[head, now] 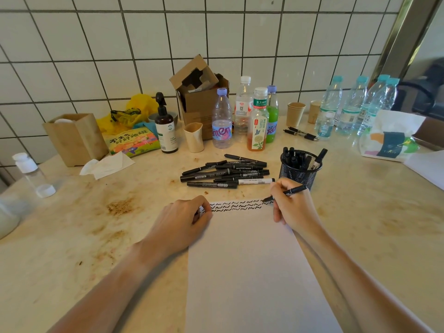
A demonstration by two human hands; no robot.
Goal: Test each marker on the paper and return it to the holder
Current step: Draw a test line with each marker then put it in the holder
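Testing is under way: on the desk (360,224), your left hand (185,217) lies curled, pinning the paper (247,260), while your right hand (288,207) grips a marker (286,192), tip at the far squiggle row's right end. The mesh holder (299,170), just beyond, stands nearly full. Untested markers (225,173) lie piled left of it. Next, judge the line, then drop the marker into a gap.

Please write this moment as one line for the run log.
step: testing marker | right hand: marker tip on paper | left hand: steadying paper | holder: partly filled | pile: waiting
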